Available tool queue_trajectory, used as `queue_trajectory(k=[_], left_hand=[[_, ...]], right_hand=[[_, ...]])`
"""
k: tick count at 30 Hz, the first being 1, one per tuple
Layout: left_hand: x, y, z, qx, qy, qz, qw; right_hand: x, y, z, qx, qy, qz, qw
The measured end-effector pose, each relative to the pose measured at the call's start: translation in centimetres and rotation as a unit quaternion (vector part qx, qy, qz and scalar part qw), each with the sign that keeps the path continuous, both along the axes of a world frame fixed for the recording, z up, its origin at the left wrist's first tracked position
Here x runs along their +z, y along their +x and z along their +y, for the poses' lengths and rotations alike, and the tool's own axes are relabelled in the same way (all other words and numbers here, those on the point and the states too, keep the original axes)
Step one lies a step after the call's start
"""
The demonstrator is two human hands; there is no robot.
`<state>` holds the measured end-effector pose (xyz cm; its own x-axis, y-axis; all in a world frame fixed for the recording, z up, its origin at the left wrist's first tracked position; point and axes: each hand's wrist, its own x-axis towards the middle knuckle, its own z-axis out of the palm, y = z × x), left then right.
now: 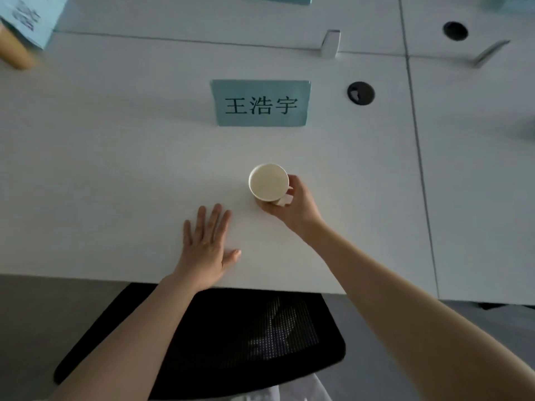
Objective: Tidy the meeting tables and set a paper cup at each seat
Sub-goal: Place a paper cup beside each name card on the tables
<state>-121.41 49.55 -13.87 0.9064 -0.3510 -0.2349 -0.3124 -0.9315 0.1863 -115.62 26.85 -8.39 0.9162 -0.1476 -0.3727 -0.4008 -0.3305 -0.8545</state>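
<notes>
Black chair [231, 342], right hand [295, 208] gripping paper cup [268, 181]

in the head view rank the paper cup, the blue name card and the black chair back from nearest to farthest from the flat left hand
From the left hand:
1. Black chair back, just below it, under the table edge.
2. Paper cup, up and right, held by the right hand.
3. Blue name card, farthest, beyond the cup.

teal name card [260, 103] reading 王浩宇, blurred unreadable print on far-left teal card [27, 17]
</notes>
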Motion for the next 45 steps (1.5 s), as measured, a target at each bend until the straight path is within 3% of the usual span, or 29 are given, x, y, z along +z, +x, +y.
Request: queue_trajectory(k=[6, 11, 18, 30, 35, 43, 45], left_hand=[[0.7, 0.6, -4.8, 0.142, -0.108, -0.124, 0.976], [0.9, 6.0, -10.0, 0.227, -0.110, -0.071, 0.965], [0.1, 6.6, -11.2, 0.238, -0.027, -0.084, 0.967], [0.3, 6.8, -11.4, 0.241, -0.024, -0.095, 0.966], [0.2, 6.8, -11.3, 0.237, -0.031, -0.095, 0.966], [1.4, 6.6, -11.1, 0.203, -0.029, -0.022, 0.978], [2.8, 6.1, -12.3, 0.204, -0.047, 0.008, 0.978]], right_hand=[[1.9, 1.1, -3.6, -0.045, -0.001, -0.011, 0.999], [3.5, 4.9, -9.3, -0.099, -0.060, -0.022, 0.993], [2.8, 11.0, -11.2, -0.110, -0.075, -0.024, 0.991], [1.0, 14.6, -10.8, -0.110, -0.068, -0.032, 0.991], [0.5, 10.5, -11.2, -0.106, -0.094, -0.001, 0.990], [4.2, -5.1, -12.9, -0.089, -0.135, 0.018, 0.987], [5.1, -8.7, -14.0, -0.123, -0.129, 0.024, 0.984]])
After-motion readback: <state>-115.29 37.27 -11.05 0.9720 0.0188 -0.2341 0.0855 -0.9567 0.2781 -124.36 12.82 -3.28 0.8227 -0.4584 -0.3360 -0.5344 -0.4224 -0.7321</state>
